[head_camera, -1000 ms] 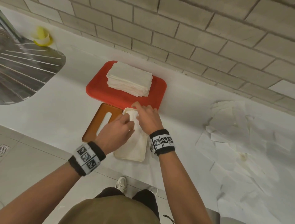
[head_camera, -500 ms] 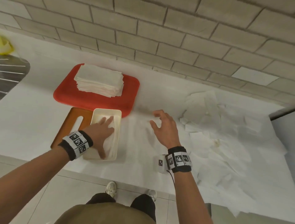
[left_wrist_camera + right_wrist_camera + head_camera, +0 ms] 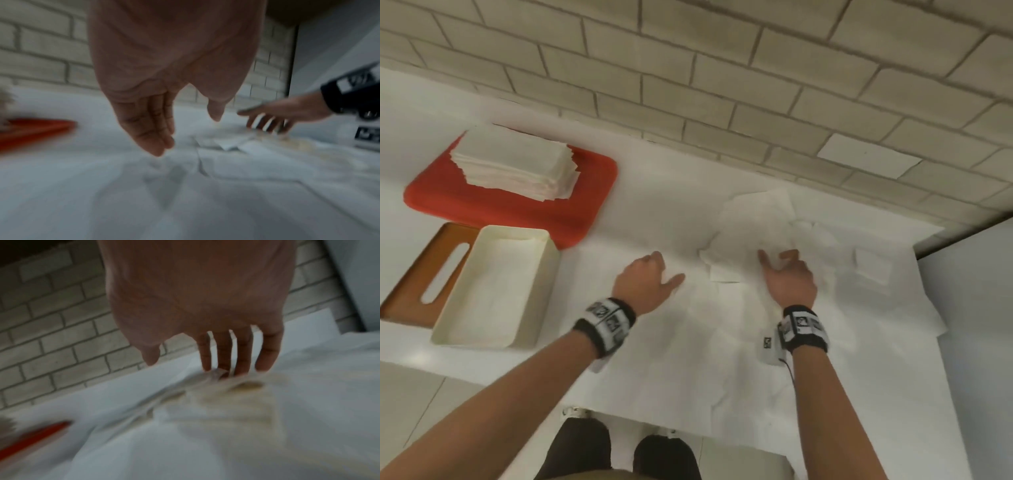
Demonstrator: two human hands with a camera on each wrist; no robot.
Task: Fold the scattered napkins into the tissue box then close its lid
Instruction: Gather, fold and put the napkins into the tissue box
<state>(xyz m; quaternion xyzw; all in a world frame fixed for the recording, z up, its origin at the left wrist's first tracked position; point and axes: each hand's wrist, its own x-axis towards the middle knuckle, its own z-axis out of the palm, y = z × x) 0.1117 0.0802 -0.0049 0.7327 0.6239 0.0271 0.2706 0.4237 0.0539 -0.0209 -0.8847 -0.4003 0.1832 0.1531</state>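
Reaching for the next napkin: the right hand (image 3: 789, 281), fingers spread and straight, touches down on the scattered napkins (image 3: 763, 236) that lie loose on the counter (image 3: 654, 192) to the right; the left hand (image 3: 645, 282) hovers beside it, fingers together and relaxed, holding nothing; the tissue box (image 3: 541, 274) stands open well to the left with a folded napkin inside, its brown slotted lid (image 3: 417, 270) flat beside it, just before the red tray (image 3: 592, 192) bearing a napkin stack (image 3: 517, 162); the step likely goes best by pinching one sheet alone at a corner, drawing it clear, then flattening it before folding; no brand or legible writing shows, only coded squares on the wristbands (image 3: 606, 318).
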